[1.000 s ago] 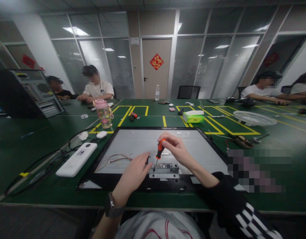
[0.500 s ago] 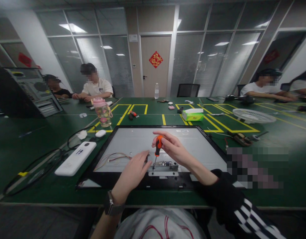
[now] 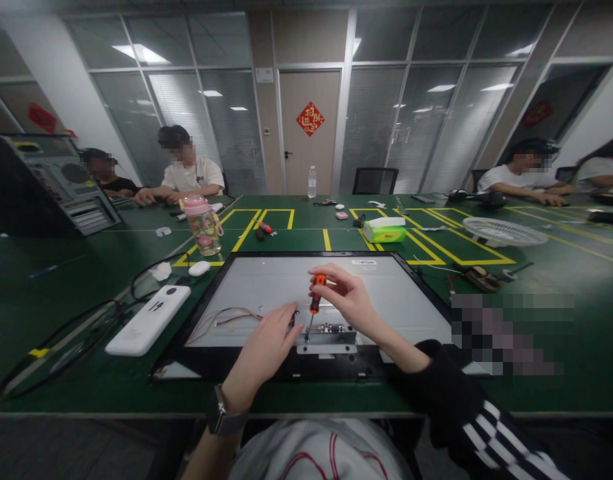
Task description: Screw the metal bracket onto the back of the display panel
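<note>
A monitor lies face down on the green table, its grey metal back panel (image 3: 266, 287) inside a black frame. My right hand (image 3: 349, 300) grips an orange-handled screwdriver (image 3: 314, 301), held nearly upright, with its tip on a small metal bracket with a circuit board (image 3: 329, 337) at the panel's near edge. My left hand (image 3: 266, 347) rests flat on the panel just left of the bracket, fingertips beside the screwdriver tip. Thin coloured wires (image 3: 226, 317) run over the panel to the left.
A white oblong device (image 3: 149, 320) and black cables (image 3: 76, 333) lie left of the monitor. A pink-lidded bottle (image 3: 199, 223), a green tissue box (image 3: 385, 230), a white fan grille (image 3: 501, 233) and an open computer case (image 3: 51, 187) stand further off. Several people sit at the table's far sides.
The screwdriver has tilted more upright and my right hand's fingers have shifted on its handle, as in turning. My left hand stays pressed on the panel.
</note>
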Motion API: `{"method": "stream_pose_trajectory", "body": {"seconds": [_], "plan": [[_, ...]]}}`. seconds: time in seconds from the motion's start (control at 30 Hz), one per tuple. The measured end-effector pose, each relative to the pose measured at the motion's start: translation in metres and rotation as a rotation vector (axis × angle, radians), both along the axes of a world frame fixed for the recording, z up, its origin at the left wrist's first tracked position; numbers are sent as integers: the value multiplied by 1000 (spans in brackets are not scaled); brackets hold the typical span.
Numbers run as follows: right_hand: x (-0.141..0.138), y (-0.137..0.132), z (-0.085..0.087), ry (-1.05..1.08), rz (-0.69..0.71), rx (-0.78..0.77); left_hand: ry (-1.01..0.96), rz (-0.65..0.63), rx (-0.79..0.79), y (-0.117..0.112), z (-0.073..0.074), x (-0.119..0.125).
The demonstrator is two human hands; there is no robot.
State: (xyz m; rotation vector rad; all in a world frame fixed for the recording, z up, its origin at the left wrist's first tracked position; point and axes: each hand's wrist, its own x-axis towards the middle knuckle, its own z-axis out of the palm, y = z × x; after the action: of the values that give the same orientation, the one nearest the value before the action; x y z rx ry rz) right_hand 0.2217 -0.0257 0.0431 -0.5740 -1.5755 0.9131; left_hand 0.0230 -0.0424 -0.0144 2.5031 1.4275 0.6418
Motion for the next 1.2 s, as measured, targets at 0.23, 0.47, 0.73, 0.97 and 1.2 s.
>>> {"method": "stream_pose_trajectory", "body": {"seconds": [0.23,0.47,0.73,0.97,1.2], "plan": [[4,-3,5,-92,36,61,34,11,-17,1,-1,0],[2,-1,3,-69,-114,134,0,7,-16,2,-2,-1],[2,-5,5,-59,39,7,0,-2,-15,-1,4,0],[3,0,3,-100,-146,128,-2,8,-9,0,0,-1],[4,-3,6,-81,-3,15,-9,4,6,0,0,0]]}}
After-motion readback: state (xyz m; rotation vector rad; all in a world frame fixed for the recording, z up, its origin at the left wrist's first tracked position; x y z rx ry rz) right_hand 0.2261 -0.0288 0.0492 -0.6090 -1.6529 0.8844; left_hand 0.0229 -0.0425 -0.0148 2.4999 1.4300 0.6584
